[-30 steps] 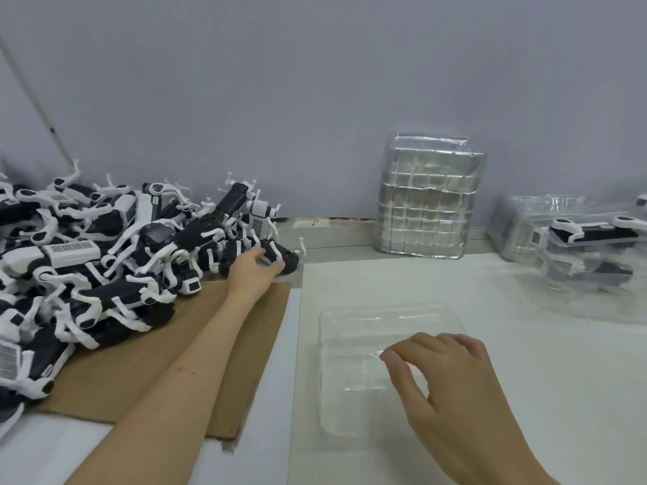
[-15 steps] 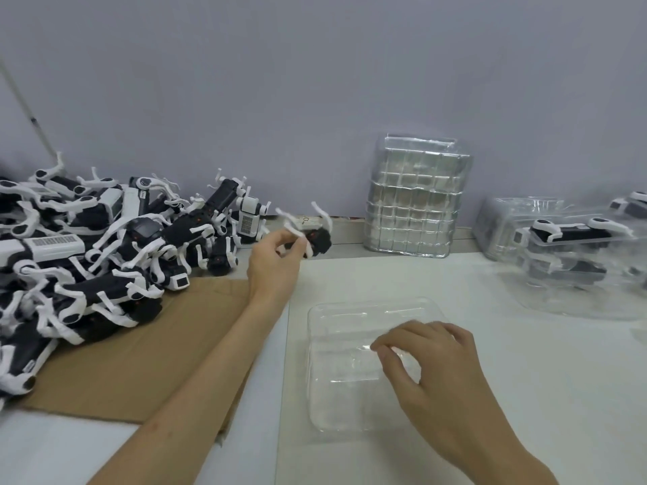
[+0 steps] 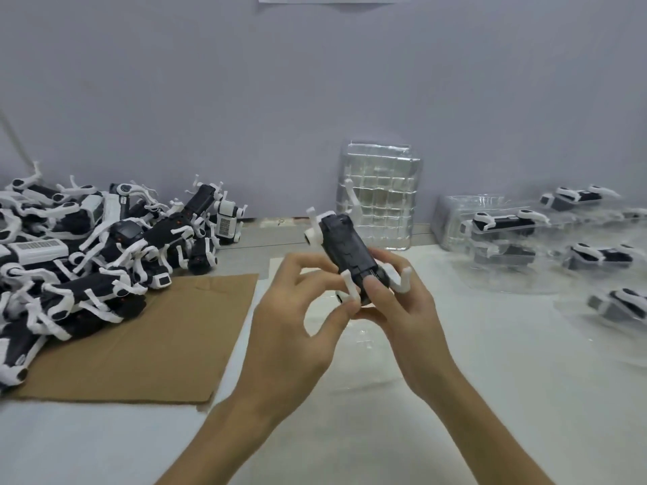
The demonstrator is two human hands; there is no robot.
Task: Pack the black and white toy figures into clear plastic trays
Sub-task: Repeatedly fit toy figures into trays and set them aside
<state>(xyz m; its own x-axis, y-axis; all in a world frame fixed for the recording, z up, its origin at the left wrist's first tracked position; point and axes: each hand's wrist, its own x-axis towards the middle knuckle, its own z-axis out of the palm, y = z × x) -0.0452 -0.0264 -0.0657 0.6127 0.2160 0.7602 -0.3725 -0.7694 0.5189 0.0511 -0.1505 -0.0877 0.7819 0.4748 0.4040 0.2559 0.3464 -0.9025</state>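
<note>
Toy figure (image 3: 350, 253) moved from the far-left pile (image 3: 87, 253) to center; left hand (image 3: 290, 327) pinches its white leg, right hand (image 3: 402, 309) has curled fingers gripping the black body.

Figure pile (image 3: 87, 253) left; packed trays (image 3: 546, 239) right.

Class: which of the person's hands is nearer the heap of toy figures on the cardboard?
Left. The left hand is just right of the heap, apart from it; the right hand is farther right; both grip one toy figure.
</note>
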